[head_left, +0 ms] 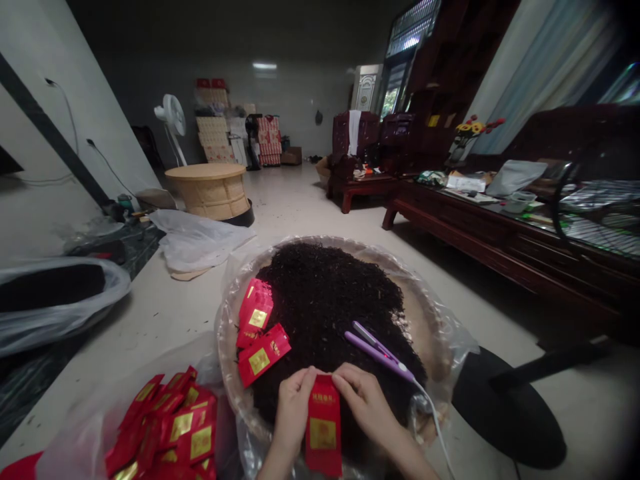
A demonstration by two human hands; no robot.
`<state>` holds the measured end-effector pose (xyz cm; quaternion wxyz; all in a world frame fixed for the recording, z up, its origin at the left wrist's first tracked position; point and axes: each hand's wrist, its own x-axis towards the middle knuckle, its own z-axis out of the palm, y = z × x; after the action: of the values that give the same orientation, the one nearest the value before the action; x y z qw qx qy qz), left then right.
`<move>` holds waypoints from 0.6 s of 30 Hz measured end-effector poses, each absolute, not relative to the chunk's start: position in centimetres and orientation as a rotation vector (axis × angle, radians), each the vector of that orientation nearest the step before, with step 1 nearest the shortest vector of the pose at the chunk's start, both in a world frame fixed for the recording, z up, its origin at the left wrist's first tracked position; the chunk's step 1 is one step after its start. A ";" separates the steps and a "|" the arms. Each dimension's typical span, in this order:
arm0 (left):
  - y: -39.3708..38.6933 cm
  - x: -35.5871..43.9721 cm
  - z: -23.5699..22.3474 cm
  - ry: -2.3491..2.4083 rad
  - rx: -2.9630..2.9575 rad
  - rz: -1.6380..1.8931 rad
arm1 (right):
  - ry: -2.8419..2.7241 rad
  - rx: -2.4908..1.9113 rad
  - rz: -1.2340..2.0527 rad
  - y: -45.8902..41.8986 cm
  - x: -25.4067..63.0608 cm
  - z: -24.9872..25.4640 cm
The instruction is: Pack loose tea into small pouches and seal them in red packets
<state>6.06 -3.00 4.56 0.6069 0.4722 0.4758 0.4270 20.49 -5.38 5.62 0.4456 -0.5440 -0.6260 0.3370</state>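
Between my hands hangs an upright red packet [323, 427] with a gold label. My left hand [296, 403] pinches its top left corner, and my right hand [364, 400] pinches the top right. Both are over a round basket [231, 383] lined with clear plastic, which holds a heap of dark loose tea leaves [325, 300]. A purple hair straightener [380, 353] lies on the leaves just beyond my right hand, its jaws apart and a white cord trailing off. More red packets [264, 353] rest on the basket's left side, near my left hand.
At lower left, a plastic bag [85, 427] holds several red packets [173, 427]. Another plastic-lined container [113, 287] of dark leaves stands at far left. A black round stand base [510, 413] is at right, beside a long dark wooden table [500, 250]. A wicker table [207, 190] stands farther back.
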 end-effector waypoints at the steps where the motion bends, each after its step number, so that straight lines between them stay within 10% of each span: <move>1: -2.9 6.0 4.6 1.091 1.103 0.972 | -1.526 -1.352 0.836 -5.4 20.3 5.4; 18: -3.5 4.2 3.2 1.184 1.198 0.885 | -1.237 -1.457 1.042 -6.5 19.5 2.8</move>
<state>4.20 -3.51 3.21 0.5805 0.5126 0.5068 0.3788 19.48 -6.50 2.83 0.4639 -0.5929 -0.5036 0.4239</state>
